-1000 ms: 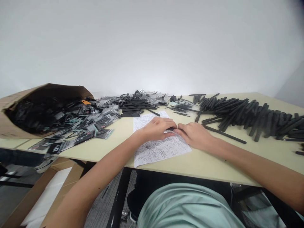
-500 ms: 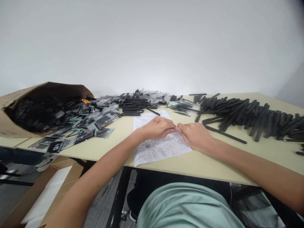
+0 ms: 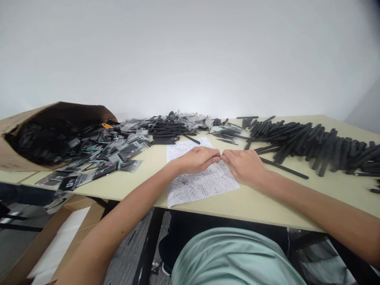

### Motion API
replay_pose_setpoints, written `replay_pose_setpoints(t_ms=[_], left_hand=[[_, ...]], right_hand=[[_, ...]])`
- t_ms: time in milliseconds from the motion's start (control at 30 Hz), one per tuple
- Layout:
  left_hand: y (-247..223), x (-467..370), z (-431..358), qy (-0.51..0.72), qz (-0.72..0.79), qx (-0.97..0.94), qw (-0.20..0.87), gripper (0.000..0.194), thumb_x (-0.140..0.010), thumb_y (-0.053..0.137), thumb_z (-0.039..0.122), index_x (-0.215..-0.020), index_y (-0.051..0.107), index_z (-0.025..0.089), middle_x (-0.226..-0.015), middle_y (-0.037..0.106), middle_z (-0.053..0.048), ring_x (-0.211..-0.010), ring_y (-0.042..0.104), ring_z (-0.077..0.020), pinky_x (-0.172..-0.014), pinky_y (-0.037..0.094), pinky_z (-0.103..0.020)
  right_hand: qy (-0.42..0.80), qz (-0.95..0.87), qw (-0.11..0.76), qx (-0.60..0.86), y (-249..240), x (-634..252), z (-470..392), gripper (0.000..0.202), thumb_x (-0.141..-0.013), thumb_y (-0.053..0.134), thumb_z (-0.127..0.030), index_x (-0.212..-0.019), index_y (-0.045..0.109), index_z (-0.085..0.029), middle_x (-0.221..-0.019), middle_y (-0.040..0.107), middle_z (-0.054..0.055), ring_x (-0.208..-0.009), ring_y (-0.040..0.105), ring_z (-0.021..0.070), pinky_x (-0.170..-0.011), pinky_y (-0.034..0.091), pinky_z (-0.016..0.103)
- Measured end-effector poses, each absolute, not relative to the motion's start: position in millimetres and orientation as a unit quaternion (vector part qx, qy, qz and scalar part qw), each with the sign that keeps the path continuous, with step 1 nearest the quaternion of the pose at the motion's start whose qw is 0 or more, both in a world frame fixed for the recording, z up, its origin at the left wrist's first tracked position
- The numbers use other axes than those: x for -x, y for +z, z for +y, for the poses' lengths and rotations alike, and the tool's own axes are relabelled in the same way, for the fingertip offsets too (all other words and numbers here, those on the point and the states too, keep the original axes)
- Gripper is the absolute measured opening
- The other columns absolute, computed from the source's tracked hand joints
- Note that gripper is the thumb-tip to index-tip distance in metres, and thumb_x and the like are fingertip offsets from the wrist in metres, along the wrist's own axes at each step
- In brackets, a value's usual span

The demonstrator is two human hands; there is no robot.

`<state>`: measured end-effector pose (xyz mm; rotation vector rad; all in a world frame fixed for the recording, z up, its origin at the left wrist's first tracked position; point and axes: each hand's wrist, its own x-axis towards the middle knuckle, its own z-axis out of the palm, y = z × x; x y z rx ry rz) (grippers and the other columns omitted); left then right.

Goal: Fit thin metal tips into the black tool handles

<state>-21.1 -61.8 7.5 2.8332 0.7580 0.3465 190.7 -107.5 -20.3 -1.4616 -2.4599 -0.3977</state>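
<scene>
Lying open toward the right, a cardboard box [image 3: 10,152] is at far left of the scribbled paper [image 3: 202,192], cut by the picture edge; it is filled with dark packets, but its deep inside is too dark to make out single ones. An orange piece [image 3: 107,126] is at its mouth, and clear packets [image 3: 130,148] spill from there toward the paper. Below, left of the paper and lower than the table [image 3: 261,202], a second box [image 3: 38,243] contains a white sheet [image 3: 61,241]; the left forearm hides a part of it. Behind the paper there are black sticks [image 3: 168,136] in a pile.

The left hand [image 3: 197,160] is above the paper, with its fingers curled and close together. Its fingertips meet those of the right hand [image 3: 246,166], which is at the right edge of the paper, also with curled fingers. Whether they hold something between them, I cannot tell. The paper lies under the fingers, which hide its middle part.

Behind the paper, to the right, are thin dark pieces [image 3: 228,133]. Farther right of it is a long heap of black rods [image 3: 323,146], blurred in part and cut off by the picture edge; one loose rod [image 3: 286,169] lies before it.
</scene>
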Motion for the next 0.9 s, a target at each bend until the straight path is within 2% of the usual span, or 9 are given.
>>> replay_pose_setpoints(t_ms=[67,167,233,400,600,767,900], left_hand=[[6.5,21.7,-62.2,0.131,0.258,-0.955,0.074,0.029,-0.106,0.038,0.04,-0.107,0.059,0.019,-0.09,0.068,-0.003,-0.079,0.06,-0.017,-0.072,0.038,-0.029],[4.8,23.1,-62.5,0.143,0.267,-0.952,0.048,0.029,-0.104,0.046,0.043,-0.12,0.054,0.021,-0.076,0.064,0.001,-0.069,0.058,-0.0164,-0.07,0.037,-0.028],[4.2,23.6,-62.4,0.147,0.271,-0.951,0.035,0.027,-0.103,0.047,0.043,-0.118,0.054,0.02,-0.073,0.062,0.002,-0.066,0.056,-0.0161,-0.068,0.036,-0.028],[5.8,22.2,-62.3,0.143,0.256,-0.956,0.029,0.032,-0.107,0.036,0.042,-0.104,0.058,0.019,-0.086,0.068,-0.003,-0.074,0.06,-0.0166,-0.068,0.035,-0.028],[6.0,20.8,-62.6,0.108,0.276,-0.955,0.024,0.04,-0.108,0.029,0.043,-0.099,0.059,0.018,-0.079,0.067,-0.002,-0.07,0.059,-0.0168,-0.068,0.035,-0.029],[5.4,22.1,-63.2,0.136,0.282,-0.949,0.03,0.031,-0.105,0.042,0.045,-0.119,0.056,0.02,-0.082,0.07,0.0,-0.074,0.063,-0.0175,-0.07,0.038,-0.028],[4.5,23.8,-61.6,0.157,0.284,-0.945,0.029,0.025,-0.101,0.052,0.041,-0.115,0.055,0.021,-0.086,0.071,0.0,-0.075,0.064,-0.0168,-0.07,0.038,-0.027]], right_hand=[[-0.122,-0.843,0.125,0.509,-20.9,-191.4,-106.4,0.04,-0.108,0.024,-0.035,-0.1,0.06,-0.018,-0.084,0.072,0.007,-0.065,0.061,0.0192,-0.055,0.014,0.033],[-0.104,-0.841,0.127,0.515,-20.1,-192.9,-105.3,0.038,-0.108,0.024,-0.034,-0.103,0.059,-0.019,-0.081,0.071,0.006,-0.063,0.06,0.0191,-0.056,0.017,0.032],[-0.1,-0.843,0.128,0.514,-19.2,-193.8,-105.0,0.038,-0.107,0.024,-0.034,-0.101,0.059,-0.019,-0.079,0.07,0.005,-0.063,0.06,0.0191,-0.056,0.017,0.032],[-0.1,-0.841,0.13,0.516,-18.4,-194.6,-105.1,0.039,-0.107,0.024,-0.034,-0.097,0.058,-0.02,-0.073,0.067,0.004,-0.06,0.057,0.0185,-0.056,0.016,0.032],[-0.101,-0.845,0.129,0.509,-19.2,-195.3,-104.5,0.038,-0.107,0.026,-0.033,-0.095,0.059,-0.019,-0.072,0.066,0.004,-0.058,0.054,0.0174,-0.056,0.015,0.033],[-0.101,-0.844,0.131,0.51,-18.6,-195.6,-104.2,0.039,-0.107,0.025,-0.035,-0.1,0.059,-0.019,-0.076,0.068,0.005,-0.061,0.056,0.0183,-0.057,0.016,0.032],[-0.095,-0.843,0.123,0.514,-17.5,-195.2,-104.9,0.039,-0.107,0.025,-0.034,-0.101,0.059,-0.019,-0.076,0.068,0.006,-0.063,0.058,0.0189,-0.057,0.016,0.032]])
